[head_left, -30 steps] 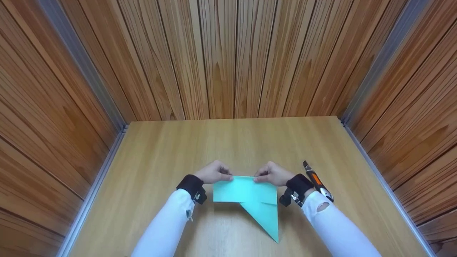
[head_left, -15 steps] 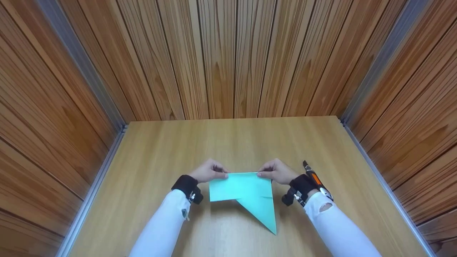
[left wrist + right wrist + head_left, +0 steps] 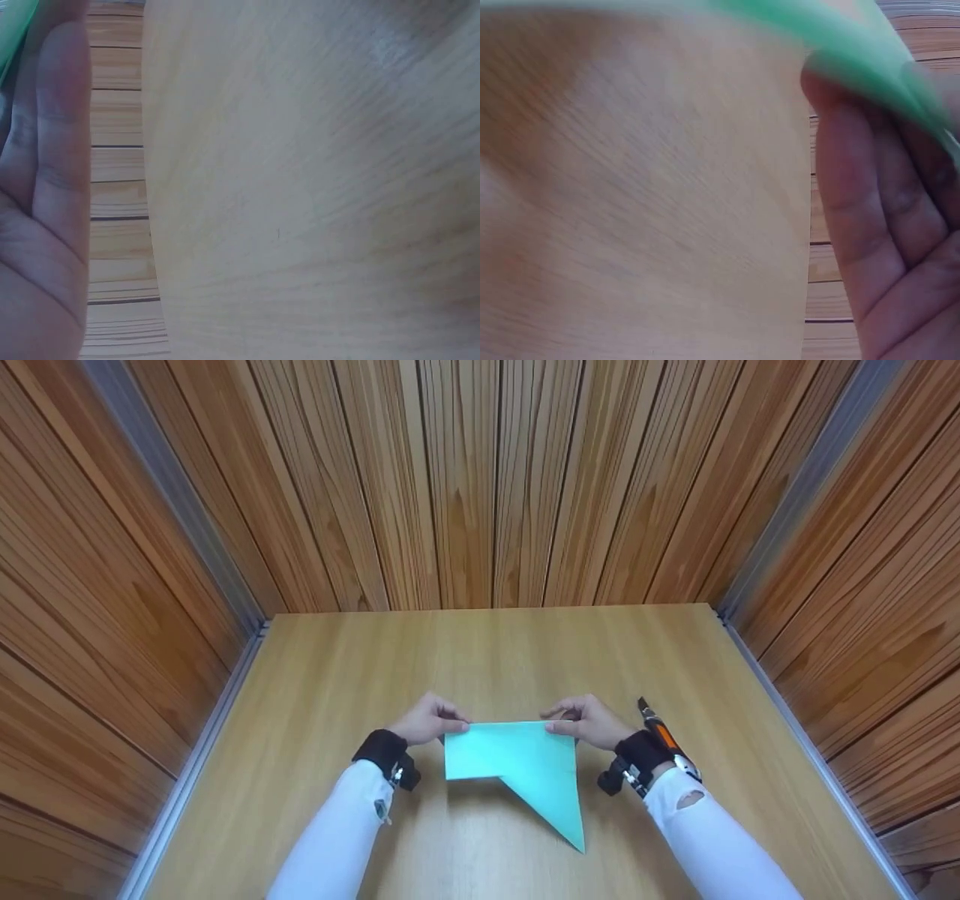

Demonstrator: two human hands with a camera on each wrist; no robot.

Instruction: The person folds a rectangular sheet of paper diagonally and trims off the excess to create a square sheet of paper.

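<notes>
A folded sheet of turquoise paper (image 3: 510, 750) is held up over the tabletop between both hands. Its upper part is a wide rectangle, and a pointed triangular flap hangs from the right side. My left hand (image 3: 429, 721) pinches the top left corner between thumb and fingers. At the top right corner, my right hand (image 3: 591, 723) pinches the edge with the thumb in front. In the right wrist view the green underside of the paper (image 3: 840, 56) curves over the fingers (image 3: 855, 187). Only a sliver of paper (image 3: 11, 30) shows beside the left fingers (image 3: 64, 112).
An orange and black utility knife (image 3: 664, 735) lies on the wooden table (image 3: 480, 660) just beyond the right wrist, partly behind the wristband. Wood-panelled walls (image 3: 465, 487) enclose the table at the back and both sides, with metal rails along the side edges.
The paper has risen slightly, and the crease line on its right side has faded from view. Both hands have slid outward along the top edge to the corners. The knife has stayed put.
</notes>
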